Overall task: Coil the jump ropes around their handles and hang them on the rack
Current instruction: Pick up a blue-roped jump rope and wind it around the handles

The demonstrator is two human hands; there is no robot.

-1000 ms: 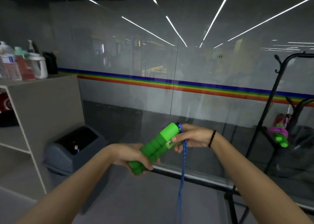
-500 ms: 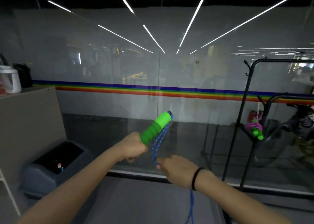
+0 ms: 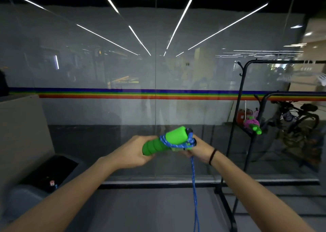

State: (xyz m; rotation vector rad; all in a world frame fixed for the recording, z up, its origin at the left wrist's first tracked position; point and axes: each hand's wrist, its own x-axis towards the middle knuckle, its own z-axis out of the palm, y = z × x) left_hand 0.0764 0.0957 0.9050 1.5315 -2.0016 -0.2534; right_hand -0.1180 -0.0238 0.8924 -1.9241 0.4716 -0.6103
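Both hands are raised in front of the chest and closed on one jump rope: the left hand (image 3: 130, 152) grips the lower, ribbed end of the pair of bright green foam handles (image 3: 165, 141), which lie side by side and tilt up toward the right, while the right hand (image 3: 199, 149) has its fingers curled round the upper end of the handles and round the blue braided rope (image 3: 194, 187) there. Behind them a wide frosted glass wall (image 3: 105, 64) fills the view, with bright ceiling strip lights reflected in it and a rainbow-coloured stripe (image 3: 105, 94) running across it at mid height. On the right, well apart from the hands, stands a black metal tube rack (image 3: 236, 126) with hooks on its uprights, its feet on the grey floor. A beige cabinet (image 3: 19, 126) stands at the left edge, and a grey bin with a dark lid (image 3: 44, 179) sits on the floor just beside it. A dark bicycle (image 3: 299, 119) shows dimly at the far right, beyond the rack. The blue rope makes a loop across the green handles near their upper end, bunches at the right hand, and from there hangs straight down in two strands past the bottom edge of the view. A second jump rope with green handles wound in pink cord (image 3: 252, 124) hangs at the rack, near its lower hook; what exactly carries it cannot be made out. A thin black band (image 3: 212, 156) circles the right wrist
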